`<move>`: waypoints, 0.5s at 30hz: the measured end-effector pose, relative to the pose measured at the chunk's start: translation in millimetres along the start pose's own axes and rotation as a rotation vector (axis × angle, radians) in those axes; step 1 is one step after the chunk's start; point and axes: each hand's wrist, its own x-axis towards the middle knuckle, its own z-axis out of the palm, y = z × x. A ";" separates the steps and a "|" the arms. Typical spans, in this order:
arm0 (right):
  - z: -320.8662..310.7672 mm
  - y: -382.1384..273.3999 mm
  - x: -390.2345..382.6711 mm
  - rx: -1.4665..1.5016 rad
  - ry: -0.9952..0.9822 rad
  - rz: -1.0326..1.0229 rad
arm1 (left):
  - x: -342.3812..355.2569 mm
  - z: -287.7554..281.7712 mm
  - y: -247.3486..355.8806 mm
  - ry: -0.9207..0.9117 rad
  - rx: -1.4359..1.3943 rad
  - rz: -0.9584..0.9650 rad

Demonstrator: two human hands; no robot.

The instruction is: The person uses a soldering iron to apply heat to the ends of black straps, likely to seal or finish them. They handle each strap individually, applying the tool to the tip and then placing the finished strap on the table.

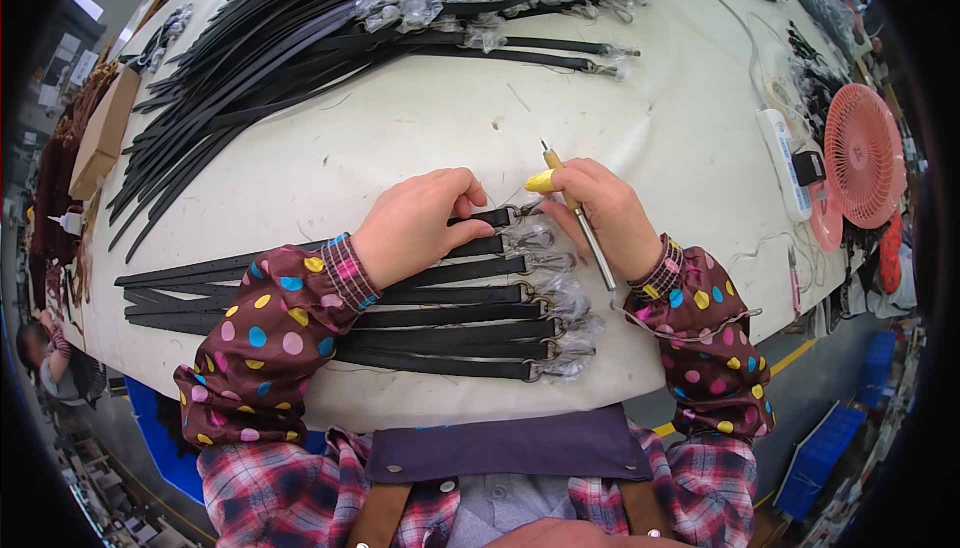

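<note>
My left hand point(420, 226) is closed on a black strap point(492, 218), thumb and fingers pinching it near its metal-ring end. In my right hand point(605, 213) is a corded pen-shaped tool point(590, 243) with a metal handle and a thin pointed tip, which points up and away from the strap. A yellow wrap point(540, 182) covers one of my right fingertips. The lower right fingers are beside the strap's plastic-wrapped metal clasp point(528, 208); whether they touch it is hard to see. Several similar black straps point(450, 324) lie side by side below, clasps to the right.
A large heap of black straps point(290, 23) covers the far left of the white table point(430, 113). To the right are a white power strip point(785, 163) and a pink fan point(858, 156). The tool's cord point(690, 336) loops over my right sleeve. A cardboard box point(105, 136) stands left.
</note>
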 end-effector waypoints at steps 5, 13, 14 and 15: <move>-0.4 -3.0 -0.6 0.127 0.060 0.077 | 9.2 3.8 4.5 -0.053 -0.151 -0.076; 5.3 -13.4 1.9 0.462 0.062 0.158 | 9.0 -0.5 2.8 -0.100 -0.267 -0.096; 6.1 -16.1 1.2 0.507 0.031 0.232 | 8.5 -1.6 2.3 -0.104 -0.322 -0.158; 7.5 -18.4 0.6 0.550 0.001 0.307 | 8.0 -3.5 2.9 -0.108 -0.376 -0.220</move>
